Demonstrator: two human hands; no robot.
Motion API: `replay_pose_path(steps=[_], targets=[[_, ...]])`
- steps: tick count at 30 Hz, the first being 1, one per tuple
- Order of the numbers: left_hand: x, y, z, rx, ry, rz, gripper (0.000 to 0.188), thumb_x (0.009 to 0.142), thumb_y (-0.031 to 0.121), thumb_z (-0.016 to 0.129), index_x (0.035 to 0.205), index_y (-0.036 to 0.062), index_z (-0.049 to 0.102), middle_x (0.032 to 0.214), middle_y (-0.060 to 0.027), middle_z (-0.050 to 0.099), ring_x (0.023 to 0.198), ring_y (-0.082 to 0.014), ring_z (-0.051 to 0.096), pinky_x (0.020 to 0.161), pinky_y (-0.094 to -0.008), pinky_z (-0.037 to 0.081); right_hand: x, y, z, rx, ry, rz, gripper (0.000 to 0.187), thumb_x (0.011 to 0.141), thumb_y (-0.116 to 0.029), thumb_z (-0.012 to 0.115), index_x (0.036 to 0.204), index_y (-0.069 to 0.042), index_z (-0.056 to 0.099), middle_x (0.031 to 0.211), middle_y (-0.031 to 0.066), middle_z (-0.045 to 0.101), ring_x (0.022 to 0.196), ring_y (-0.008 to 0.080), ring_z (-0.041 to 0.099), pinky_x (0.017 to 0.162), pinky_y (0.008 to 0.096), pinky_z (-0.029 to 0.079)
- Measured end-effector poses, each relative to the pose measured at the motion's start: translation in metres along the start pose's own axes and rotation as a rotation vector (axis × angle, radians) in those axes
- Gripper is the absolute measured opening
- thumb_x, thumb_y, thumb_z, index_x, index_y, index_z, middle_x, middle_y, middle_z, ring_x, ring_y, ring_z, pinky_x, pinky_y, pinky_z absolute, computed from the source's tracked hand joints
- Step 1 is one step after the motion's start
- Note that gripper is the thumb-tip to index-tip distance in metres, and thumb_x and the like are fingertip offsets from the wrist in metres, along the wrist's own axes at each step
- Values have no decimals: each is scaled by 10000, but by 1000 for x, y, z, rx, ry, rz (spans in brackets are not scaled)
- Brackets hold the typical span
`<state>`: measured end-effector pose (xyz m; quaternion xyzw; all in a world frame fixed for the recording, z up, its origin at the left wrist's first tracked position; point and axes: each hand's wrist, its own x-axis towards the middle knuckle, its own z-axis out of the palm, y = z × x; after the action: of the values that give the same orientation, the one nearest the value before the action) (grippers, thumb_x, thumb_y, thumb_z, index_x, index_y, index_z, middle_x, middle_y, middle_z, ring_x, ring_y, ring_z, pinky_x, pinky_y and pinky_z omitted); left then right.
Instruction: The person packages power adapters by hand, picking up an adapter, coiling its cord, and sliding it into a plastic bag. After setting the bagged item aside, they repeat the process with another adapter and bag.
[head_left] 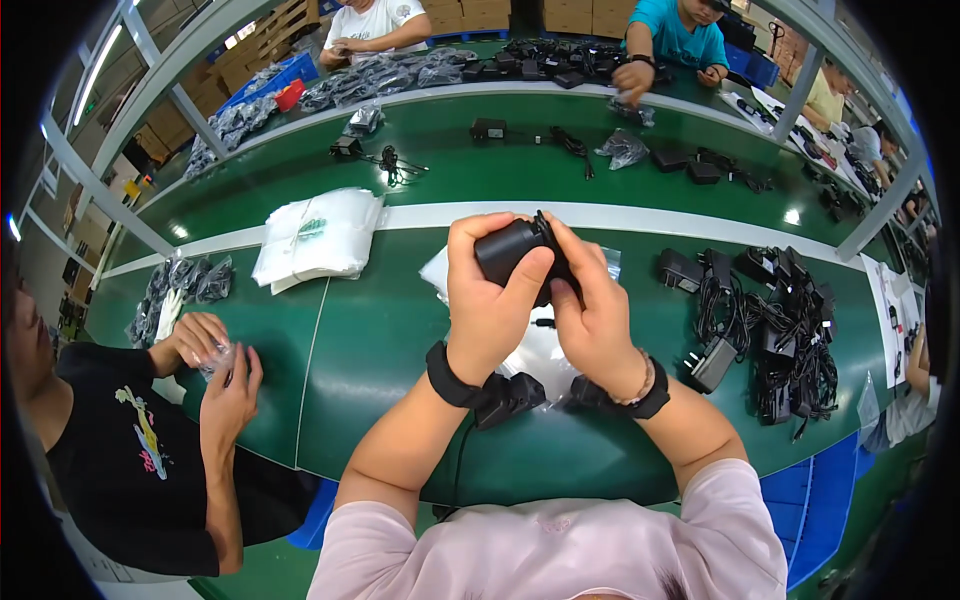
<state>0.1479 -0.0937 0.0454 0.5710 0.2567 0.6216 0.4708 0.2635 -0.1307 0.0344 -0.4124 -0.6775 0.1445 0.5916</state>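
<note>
A black power adapter is held up in front of me above the table between both hands. My left hand wraps round its left side, thumb across the front. My right hand closes on its right end, where a thin dark edge sticks up between the fingers. Under my hands, clear plastic bags lie on the green table. A small black plug end shows between my wrists, its cable mostly hidden. On my right sits a pile of black adapters with bundled cables.
A tied stack of white plastic bags lies ahead left. Beyond a pale ledge, a green conveyor carries scattered adapters. At my left, a person's hands handle a clear bag. Two people work across the line. Blue crates stand low right.
</note>
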Motion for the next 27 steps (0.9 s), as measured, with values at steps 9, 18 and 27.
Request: replay_pose_path(steps=[9, 18, 27], targets=[[12, 27, -11, 55, -54, -140, 632, 570, 17, 808, 1068, 65, 423, 889, -66, 564, 779, -138, 582, 692, -277, 515, -2, -26, 11, 542, 39, 101, 520, 786, -2, 501, 1296, 5, 405, 1264, 176, 467, 1147, 272, 425, 973, 328, 333], [19, 31, -32, 247, 57, 654, 594, 576, -43, 780, 1030, 50, 409, 944, -160, 596, 800, -200, 616, 690, -295, 522, 20, -14, -25, 755, -593, 1133, 384, 914, -216, 475, 1218, 18, 469, 1159, 157, 545, 1040, 215, 542, 910, 314, 418], [16, 8, -9, -193, -51, -16, 565, 633, -69, 729, 1047, 58, 366, 901, -143, 606, 791, -196, 625, 701, -312, 532, 6, 0, -4, 915, 77, 845, 329, 945, -218, 435, 1157, 14, 533, 1046, 89, 592, 927, 158, 579, 836, 292, 467]])
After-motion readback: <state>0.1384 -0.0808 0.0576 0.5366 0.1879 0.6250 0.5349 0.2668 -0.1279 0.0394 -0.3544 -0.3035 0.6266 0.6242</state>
